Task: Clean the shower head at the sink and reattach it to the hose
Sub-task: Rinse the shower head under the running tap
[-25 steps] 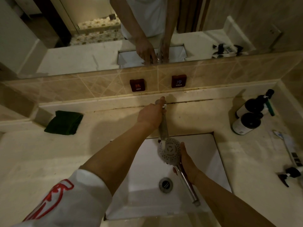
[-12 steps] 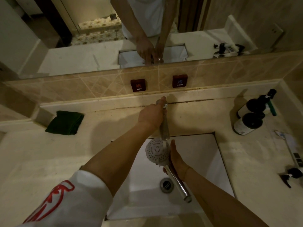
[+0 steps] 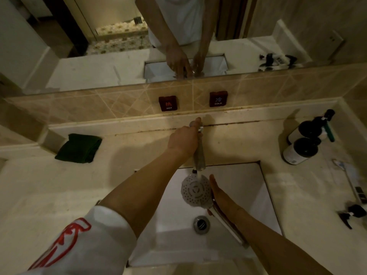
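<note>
Dim, warm yellow-green cast overall. Light comes from above and behind the camera: the arms throw soft shadows forward across the counter, and the bottles cast shadows to their left. Brightest zone is the white sink basin; no blown highlights, faint glint on the drain. Wide-angle distortion bows the backsplash and counter edges toward the corners. Noise and softness in dark areas; the mirror reflection is muddy, the right-edge items smeared.
</note>
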The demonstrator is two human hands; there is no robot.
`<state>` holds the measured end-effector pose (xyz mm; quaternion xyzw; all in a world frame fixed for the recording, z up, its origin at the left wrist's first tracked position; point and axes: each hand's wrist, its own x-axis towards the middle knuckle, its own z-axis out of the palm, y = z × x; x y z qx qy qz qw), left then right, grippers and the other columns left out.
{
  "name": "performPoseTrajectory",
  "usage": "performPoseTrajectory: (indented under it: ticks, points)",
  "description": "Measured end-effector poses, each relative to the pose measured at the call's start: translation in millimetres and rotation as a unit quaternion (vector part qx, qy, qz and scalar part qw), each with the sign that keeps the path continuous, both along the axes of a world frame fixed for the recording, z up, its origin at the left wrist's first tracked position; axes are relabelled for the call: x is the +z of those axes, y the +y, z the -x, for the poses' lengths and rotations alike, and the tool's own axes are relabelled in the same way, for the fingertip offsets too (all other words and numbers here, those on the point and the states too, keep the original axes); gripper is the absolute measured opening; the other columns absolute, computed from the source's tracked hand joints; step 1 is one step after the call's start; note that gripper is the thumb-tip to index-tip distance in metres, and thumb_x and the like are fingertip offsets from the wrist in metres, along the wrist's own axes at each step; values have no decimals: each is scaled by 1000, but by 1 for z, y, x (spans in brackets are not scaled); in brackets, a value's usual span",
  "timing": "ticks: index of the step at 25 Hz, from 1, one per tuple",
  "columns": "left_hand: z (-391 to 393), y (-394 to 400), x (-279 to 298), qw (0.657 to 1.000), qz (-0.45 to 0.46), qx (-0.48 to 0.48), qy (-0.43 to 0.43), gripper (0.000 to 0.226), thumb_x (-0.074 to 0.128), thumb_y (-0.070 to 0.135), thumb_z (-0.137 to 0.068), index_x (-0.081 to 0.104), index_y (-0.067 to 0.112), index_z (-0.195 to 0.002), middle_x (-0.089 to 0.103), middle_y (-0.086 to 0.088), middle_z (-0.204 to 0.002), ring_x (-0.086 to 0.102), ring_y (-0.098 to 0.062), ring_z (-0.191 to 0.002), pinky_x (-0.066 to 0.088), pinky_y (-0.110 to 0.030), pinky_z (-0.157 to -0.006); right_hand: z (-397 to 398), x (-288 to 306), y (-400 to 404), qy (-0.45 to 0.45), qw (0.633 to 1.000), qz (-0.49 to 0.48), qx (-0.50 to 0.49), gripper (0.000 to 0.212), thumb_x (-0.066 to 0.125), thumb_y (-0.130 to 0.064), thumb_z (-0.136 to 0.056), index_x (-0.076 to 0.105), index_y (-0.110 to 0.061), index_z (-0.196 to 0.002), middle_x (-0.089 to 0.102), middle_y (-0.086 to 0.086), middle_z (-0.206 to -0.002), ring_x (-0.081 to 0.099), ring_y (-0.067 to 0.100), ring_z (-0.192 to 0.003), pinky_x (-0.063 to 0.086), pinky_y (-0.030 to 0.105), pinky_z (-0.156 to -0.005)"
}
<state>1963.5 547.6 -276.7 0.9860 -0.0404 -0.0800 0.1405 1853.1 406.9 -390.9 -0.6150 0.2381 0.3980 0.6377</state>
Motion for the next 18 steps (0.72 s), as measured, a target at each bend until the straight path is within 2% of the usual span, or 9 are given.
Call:
performPoseTrajectory:
  ticks: [3,5,8,13,18]
  points:
    - [0,1,0,1000,-6,-5,-5,51,35,30,-100,19,24,-148,62,-15,-106,59,-31,-90,39,-35,-66,4,-5,-11,13,999,-30,-21,79,16,-61,-98,49,-1,-137,65,7,-74,61,7,-42,47,19,-39]
    - [0,1,-1,1000,-3,-3,-8,50,34,31,-101,19,25,-148,62,-15,-105,59,-31,-89,42,-35,-66,5,-12,-18,14,998,-52,-40,89,22,-73,-89,53,-3,-135,63,11,-77,60,12,-46,48,22,-41]
    - [-1,1,-2,1000,-4,-1,-2,49,33,32,-101,18,26,-147,61,-17,-106,59,-33,-91,45,-38,-70,5,-18,-20,-1,996,-70,-54,98,30,-88,-74,67,-9,-119,60,23,-88,51,21,-54,45,26,-46]
    - [-1,1,-3,1000,0,-2,-5,49,33,34,-101,19,26,-147,62,-15,-102,60,-31,-87,47,-38,-69,1,-8,-11,-3,998,-41,-45,75,15,-70,-93,61,-15,-117,71,11,-77,56,15,-47,47,22,-42]
    - [-2,1,-4,1000,2,1,2,50,33,35,-100,20,25,-147,61,-17,-108,60,-34,-93,44,-37,-70,-4,-5,9,-11,995,-63,-80,87,22,-74,-89,62,-4,-119,66,18,-75,51,17,-45,44,23,-40]
